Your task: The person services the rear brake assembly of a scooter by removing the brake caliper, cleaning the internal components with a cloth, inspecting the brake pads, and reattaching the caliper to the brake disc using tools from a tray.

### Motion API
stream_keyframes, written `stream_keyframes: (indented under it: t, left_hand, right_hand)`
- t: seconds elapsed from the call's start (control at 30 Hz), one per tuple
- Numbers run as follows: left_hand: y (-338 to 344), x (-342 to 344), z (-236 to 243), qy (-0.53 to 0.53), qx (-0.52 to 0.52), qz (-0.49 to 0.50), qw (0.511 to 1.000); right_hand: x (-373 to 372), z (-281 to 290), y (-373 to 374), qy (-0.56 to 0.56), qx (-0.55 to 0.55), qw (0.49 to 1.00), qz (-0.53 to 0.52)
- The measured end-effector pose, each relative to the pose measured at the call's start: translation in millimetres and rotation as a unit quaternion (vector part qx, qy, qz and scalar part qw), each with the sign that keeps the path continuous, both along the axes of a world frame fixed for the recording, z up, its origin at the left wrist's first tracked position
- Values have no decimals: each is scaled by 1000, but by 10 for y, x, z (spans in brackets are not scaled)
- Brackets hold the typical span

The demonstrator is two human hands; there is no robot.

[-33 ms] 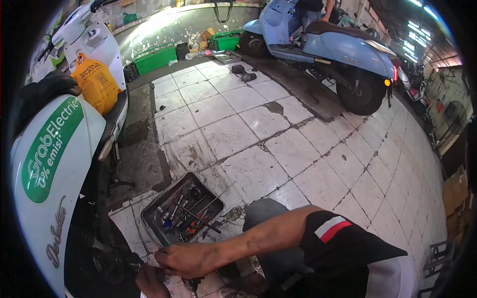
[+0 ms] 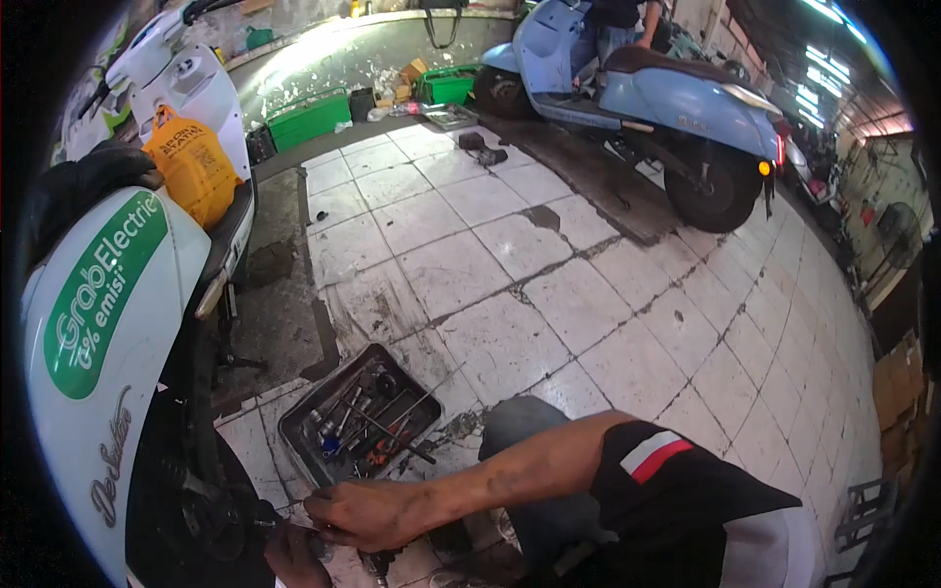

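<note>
Low beside the rear of a white scooter [image 2: 132,294], my right hand [image 2: 368,514] is closed, its fingers curled in a pinch. My left hand [image 2: 296,556] is just below and left of it, in shade, also with bent fingers. The fingertips of both meet or nearly meet; whatever lies between them is too small and dark to make out. Close to the left hand is the scooter's dark wheel hub [image 2: 211,524]. Under my right wrist shows part of a dark tool with a metallic end [image 2: 377,563]. A black tray [image 2: 294,446] of hand tools lies just beyond my right hand.
An orange bag [image 2: 196,171] sits on the white scooter's footboard area. Across the tiled floor [image 2: 500,323] a blue scooter [image 2: 667,108] stands on a dark mat, with a person behind it. Green toolboxes [image 2: 309,120] line the back wall. Cardboard boxes [image 2: 897,387] are at the right.
The view has shifted very slightly. Both hands stay in nearly the same place and pose, and the tray has not moved.
</note>
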State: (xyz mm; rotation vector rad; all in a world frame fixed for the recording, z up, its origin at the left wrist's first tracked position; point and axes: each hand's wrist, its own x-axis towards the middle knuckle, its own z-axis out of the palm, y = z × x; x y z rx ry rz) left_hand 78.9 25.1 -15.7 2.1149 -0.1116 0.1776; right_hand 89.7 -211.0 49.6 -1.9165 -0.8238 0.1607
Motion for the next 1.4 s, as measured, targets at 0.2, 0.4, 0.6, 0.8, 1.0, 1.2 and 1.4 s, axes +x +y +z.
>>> stream_keyframes:
  t: [0.2, 0.4, 0.6, 0.8, 1.0, 1.2, 1.4]
  left_hand:
    - [-257, -77, 170, 64, -165, -101, 979]
    - [-297, -120, 230, 136, -65, -89, 985]
    - [-287, -273, 535, 67, 189, -215, 956]
    - [-256, -354, 638, 149, -12, -238, 960]
    - [-78, -246, 95, 216, -271, -119, 930]
    - [-389, -266, 311, 257, -434, -23, 863]
    - [-358, -202, 515, 154, -150, -1, 977]
  right_hand:
    - [-42, -55, -65, 47, -2, 999, 1]
    - [4, -163, -38, 41, -69, 997, -16]
    - [43, -158, -8, 1, -58, 998, -19]
    - [243, 122, -197, 159, -3, 985, 64]
    - [313, -71, -144, 67, 24, 997, -1]
    - [230, -39, -41, 122, 16, 991, -45]
    - [229, 55, -67, 158, 4, 987, -24]
